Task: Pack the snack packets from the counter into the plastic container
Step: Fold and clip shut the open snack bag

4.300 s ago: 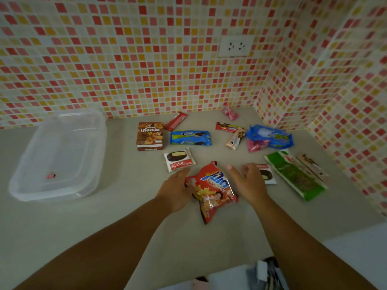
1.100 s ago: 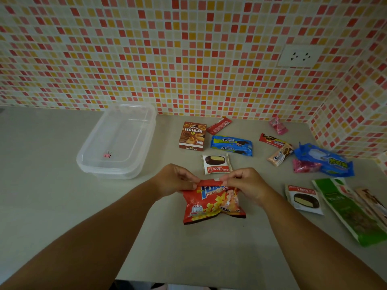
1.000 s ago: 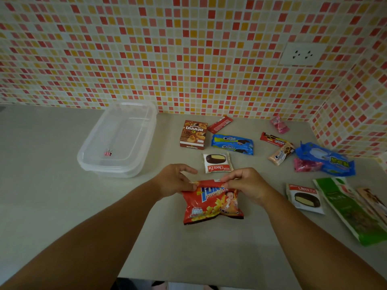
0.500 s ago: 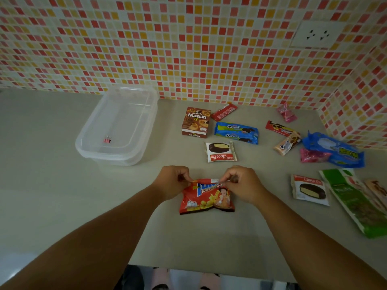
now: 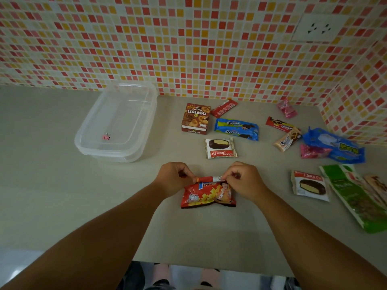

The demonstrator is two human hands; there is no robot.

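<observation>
— Since half a second earlier, what had changed?
— Both hands had folded the top edge of the red chip packet (image 5: 208,194) further down, so less of its blue logo showed; it lay at frame centre on the counter (image 5: 62,195).
— And going left to right?
— At upper left sat the clear plastic container (image 5: 117,122), a small pink scrap (image 5: 106,137) inside. The left hand (image 5: 173,177) pinched the packet's folded left corner, fingers curled; the right hand (image 5: 244,181) pinched the right corner likewise. Above them lay a brown box (image 5: 195,118), a blue cookie pack (image 5: 236,129) and a Choco Pie (image 5: 221,147). At right lay a second Choco Pie (image 5: 310,185) and a green packet (image 5: 356,197).
</observation>
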